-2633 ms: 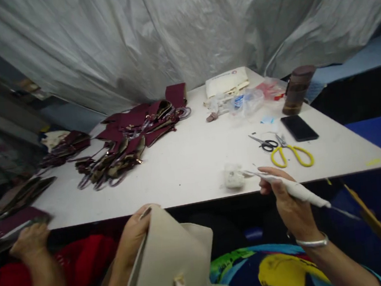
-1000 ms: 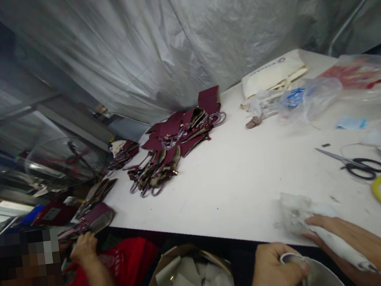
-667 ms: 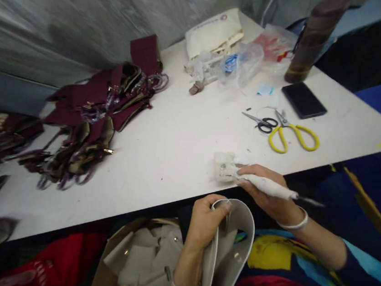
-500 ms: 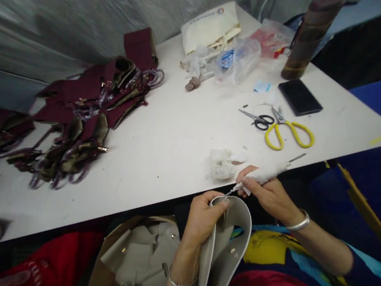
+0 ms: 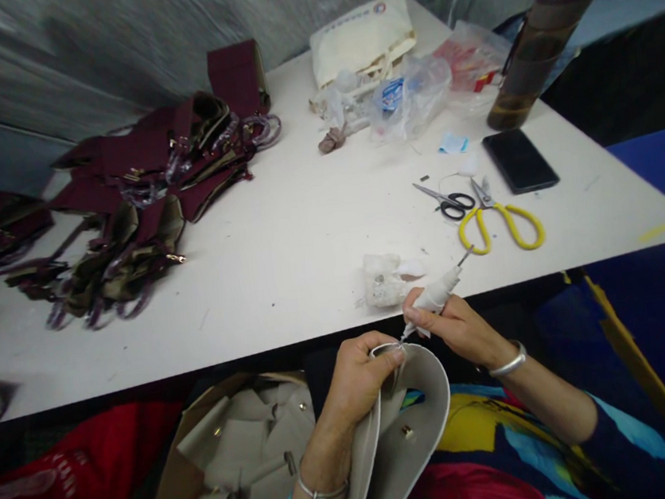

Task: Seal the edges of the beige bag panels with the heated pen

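My left hand (image 5: pixel 362 378) is closed, thumb and fingers pinching the upper edge of a curved light-grey bag piece (image 5: pixel 429 439). The piece hangs folded over on itself below the table edge, and a small gold metal fitting (image 5: pixel 406 431) shows on its inner face. Wrapped round a slim tool with a white wrapped handle (image 5: pixel 438 291) are the fingers of my right hand (image 5: pixel 455 324). From the tool's back end a thin metal rod sticks out. Its narrow front tip touches or nearly touches the piece's edge beside my left thumb; the exact contact is too small to tell.
A carton (image 5: pixel 174 472) of similar grey pieces stands at my left. On the white table (image 5: pixel 300 229) are a whitish block (image 5: pixel 382 280), black scissors (image 5: pixel 453 204), yellow-handled scissors (image 5: pixel 525 226), a phone (image 5: pixel 519 160), a bottle (image 5: pixel 538 50) and maroon bags (image 5: pixel 135 156). A person in red (image 5: pixel 93 469) is at left.
The tool has tilted steeper, its back end swinging up and left. My right hand has shifted slightly left, and the grey piece's loop has opened wider to the right.
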Demonstrator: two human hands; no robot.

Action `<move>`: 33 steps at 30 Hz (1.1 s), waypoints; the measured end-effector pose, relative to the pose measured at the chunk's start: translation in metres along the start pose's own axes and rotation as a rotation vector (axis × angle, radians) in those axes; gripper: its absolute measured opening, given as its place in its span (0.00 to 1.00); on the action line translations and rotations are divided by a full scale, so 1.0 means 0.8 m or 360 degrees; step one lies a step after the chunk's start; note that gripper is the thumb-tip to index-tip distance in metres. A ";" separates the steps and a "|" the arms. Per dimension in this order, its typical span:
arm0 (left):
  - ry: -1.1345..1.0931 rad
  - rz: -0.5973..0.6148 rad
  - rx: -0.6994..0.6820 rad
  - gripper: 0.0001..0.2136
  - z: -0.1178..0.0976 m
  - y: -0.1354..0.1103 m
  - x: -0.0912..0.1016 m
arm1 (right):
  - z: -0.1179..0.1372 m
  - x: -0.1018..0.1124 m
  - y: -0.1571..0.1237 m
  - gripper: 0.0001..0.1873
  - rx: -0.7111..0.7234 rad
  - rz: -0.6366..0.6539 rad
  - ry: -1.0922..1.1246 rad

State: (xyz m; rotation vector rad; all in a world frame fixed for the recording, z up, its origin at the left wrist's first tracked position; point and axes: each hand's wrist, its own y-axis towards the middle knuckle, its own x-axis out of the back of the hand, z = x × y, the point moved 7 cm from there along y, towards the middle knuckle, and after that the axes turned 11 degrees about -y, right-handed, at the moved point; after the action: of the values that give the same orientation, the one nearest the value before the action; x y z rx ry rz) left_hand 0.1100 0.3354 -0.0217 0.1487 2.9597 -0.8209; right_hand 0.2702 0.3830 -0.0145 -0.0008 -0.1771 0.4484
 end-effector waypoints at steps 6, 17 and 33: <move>-0.0078 0.0075 0.0065 0.09 0.013 0.002 -0.009 | 0.012 -0.006 0.019 0.21 0.0057 0.0290 -0.0111; 0.0091 -0.0077 -0.0122 0.04 0.011 0.004 -0.005 | 0.035 -0.007 -0.035 0.21 0.0135 -0.0567 -0.0886; -0.0334 -0.0302 -0.0028 0.10 0.021 0.010 0.034 | 0.031 0.026 -0.002 0.08 0.0322 -0.0787 -0.0548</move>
State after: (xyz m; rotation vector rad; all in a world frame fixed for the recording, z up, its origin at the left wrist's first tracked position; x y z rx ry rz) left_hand 0.0842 0.3359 -0.0425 -0.2097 2.8108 -0.7763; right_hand 0.2852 0.3898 0.0135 0.3141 -0.4573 -0.0333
